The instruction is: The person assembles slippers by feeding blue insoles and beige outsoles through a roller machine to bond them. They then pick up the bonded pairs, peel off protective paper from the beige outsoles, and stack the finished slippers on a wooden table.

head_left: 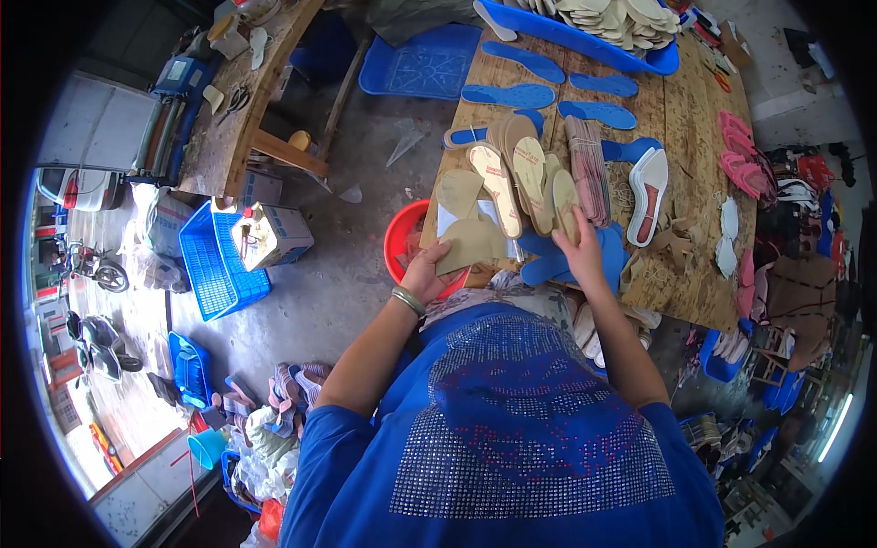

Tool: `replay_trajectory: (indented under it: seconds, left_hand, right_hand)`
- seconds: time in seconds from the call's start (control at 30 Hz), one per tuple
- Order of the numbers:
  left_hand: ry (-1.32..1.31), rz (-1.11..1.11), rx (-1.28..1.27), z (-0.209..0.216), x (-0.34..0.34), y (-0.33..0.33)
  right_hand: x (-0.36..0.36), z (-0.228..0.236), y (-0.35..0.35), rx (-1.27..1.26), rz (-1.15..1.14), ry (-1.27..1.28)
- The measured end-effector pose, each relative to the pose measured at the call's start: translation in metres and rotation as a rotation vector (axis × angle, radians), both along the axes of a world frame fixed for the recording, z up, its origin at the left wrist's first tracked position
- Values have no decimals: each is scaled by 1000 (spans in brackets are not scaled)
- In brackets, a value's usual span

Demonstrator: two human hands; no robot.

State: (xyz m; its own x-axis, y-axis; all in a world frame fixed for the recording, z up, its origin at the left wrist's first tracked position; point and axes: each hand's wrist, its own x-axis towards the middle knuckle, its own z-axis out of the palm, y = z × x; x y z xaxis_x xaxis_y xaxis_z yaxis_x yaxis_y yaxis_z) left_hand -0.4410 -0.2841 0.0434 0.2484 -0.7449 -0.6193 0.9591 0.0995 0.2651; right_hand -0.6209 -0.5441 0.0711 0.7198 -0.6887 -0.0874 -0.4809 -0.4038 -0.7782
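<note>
My left hand (424,274) is closed on the edge of a flat tan insole piece (473,245), tilted over the table's near edge. Another tan piece (459,194) lies just beyond it. The fingers of my right hand (583,254) are on the near end of a slim tan insole (565,195), thumb on one side. To its left is a stack of tan insoles (530,169), with a cream insole (494,183) bearing red print beside it. A tied bundle of pinkish insoles (586,169) stands behind my right hand. Blue insoles (539,272) lie beneath and near my right hand.
The wooden table (681,119) carries more blue insoles (598,114), a white-rimmed sole (648,196) and a blue tray (585,41) heaped with pale insoles. A red basin (399,230) stands by its left edge. Farther left are a blue crate (219,265) and a workbench (247,119).
</note>
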Motion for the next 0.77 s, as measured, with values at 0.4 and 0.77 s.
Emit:
replay_trajectory:
  seconds: [0.4,0.77]
  left_hand:
    - [-25,73,-142,13,4,17]
    - [-52,231,-80,-13,7,27]
  right_hand:
    - [22,-38,-93,-712,-120,373]
    - [121,-48,22,-153,216,130]
